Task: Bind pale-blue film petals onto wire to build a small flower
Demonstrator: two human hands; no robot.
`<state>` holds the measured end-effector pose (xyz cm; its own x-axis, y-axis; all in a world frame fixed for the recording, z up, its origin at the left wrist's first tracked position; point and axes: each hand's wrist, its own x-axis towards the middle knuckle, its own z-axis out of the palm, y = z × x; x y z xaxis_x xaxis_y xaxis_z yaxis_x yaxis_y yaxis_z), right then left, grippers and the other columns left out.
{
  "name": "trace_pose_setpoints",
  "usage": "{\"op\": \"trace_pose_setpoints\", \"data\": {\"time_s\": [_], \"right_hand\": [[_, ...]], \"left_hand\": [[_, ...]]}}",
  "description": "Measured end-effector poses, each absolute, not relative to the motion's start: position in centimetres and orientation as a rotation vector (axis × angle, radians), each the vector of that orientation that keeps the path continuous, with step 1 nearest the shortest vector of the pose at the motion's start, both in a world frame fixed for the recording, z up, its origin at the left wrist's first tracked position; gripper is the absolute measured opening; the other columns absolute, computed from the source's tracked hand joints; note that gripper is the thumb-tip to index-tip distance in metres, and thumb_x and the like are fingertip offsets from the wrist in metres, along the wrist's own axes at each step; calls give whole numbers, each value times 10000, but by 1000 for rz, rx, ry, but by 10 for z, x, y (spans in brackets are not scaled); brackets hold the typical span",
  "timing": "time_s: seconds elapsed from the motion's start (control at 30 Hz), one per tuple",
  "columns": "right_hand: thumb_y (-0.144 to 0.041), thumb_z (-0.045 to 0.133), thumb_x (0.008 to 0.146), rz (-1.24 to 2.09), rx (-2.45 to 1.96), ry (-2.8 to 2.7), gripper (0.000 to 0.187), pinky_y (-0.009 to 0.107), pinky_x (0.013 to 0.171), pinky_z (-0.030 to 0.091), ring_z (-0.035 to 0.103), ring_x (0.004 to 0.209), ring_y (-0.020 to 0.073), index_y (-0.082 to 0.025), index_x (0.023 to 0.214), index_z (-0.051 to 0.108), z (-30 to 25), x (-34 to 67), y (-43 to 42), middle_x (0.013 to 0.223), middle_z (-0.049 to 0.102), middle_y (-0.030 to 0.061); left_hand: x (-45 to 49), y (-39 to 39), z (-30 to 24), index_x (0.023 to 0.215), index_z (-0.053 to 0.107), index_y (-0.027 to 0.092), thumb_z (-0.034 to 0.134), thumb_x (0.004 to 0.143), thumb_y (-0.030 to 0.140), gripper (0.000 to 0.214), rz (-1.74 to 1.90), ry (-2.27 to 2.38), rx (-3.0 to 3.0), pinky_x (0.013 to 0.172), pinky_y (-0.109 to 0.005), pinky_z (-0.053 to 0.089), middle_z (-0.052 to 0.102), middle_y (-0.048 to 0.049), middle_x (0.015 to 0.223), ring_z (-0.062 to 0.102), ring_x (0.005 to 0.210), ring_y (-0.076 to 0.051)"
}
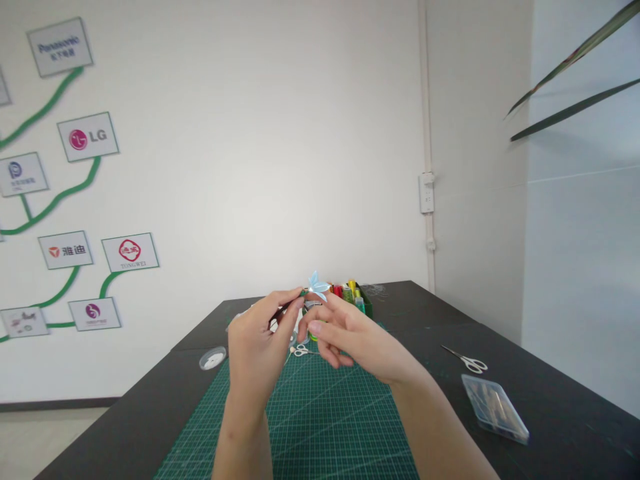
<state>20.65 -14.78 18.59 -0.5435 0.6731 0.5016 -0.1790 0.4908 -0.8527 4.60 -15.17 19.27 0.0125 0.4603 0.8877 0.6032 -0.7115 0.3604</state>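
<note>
A small light-blue artificial flower [317, 286] with pointed petals is held up over the far part of the mat. My left hand [265, 333] pinches its green stem between thumb and fingertips, and the stem's lower part disappears behind the hand. Close on the right is my right hand [350, 333], its fingers loosely bent and apart. Its index fingertip lies just under the petals; whether it touches them I cannot tell. Beyond the hands, small white-handled scissors [301, 350] lie on the green cutting mat [340, 413].
A green box [369, 307] of colourful thread spools stands at the back. On the left is a round clear dish [213, 359] with white contents. Another pair of scissors [470, 361] and a clear plastic case [495, 408] lie right on the black table [435, 380].
</note>
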Motion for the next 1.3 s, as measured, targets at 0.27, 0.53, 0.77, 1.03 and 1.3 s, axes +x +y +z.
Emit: {"op": "trace_pose_setpoints", "data": {"time_s": [0.27, 0.53, 0.77, 1.03, 1.3], "right_hand": [[-362, 430, 948, 640, -713, -1769, 253, 237, 531, 303, 420, 552, 116, -225, 1139, 521, 181, 192, -147, 621, 464, -46], [-351, 365, 969, 501, -937, -1899, 328, 249, 494, 253, 414, 503, 127, -275, 1249, 517, 185, 203, -159, 589, 503, -35], [-380, 404, 949, 579, -855, -1862, 299, 244, 474, 249, 341, 477, 105, -223, 995, 654, 190, 220, -163, 579, 472, -29], [-395, 557, 865, 717, -665, -1641, 288, 222, 444, 268, 330, 472, 79, -183, 929, 742, 198, 232, -157, 570, 520, -15], [-365, 618, 819, 761, -596, -1538, 245, 233, 491, 356, 419, 497, 87, -188, 897, 768, 196, 232, -142, 656, 643, 17]], "left_hand": [[48, -145, 195, 978, 711, 245, 556, 873, 332, 207, -1769, -1171, -2098, 676, -241, 533, 742, -4, 913, 672, 732, -141], [43, -138, 195, 988, 702, 285, 536, 877, 358, 213, -1595, -1317, -2119, 625, -238, 502, 744, 22, 888, 667, 697, -141], [46, -139, 195, 981, 688, 288, 540, 873, 353, 194, -1410, -1422, -2288, 579, -226, 457, 744, 34, 881, 670, 701, -141], [46, -152, 197, 876, 685, 283, 535, 875, 336, 158, -1036, -1467, -2424, 536, -222, 339, 720, 57, 762, 625, 653, -134], [46, -171, 197, 879, 701, 305, 566, 861, 328, 138, -966, -1400, -2528, 557, -216, 351, 715, 65, 743, 614, 643, -124]]}}
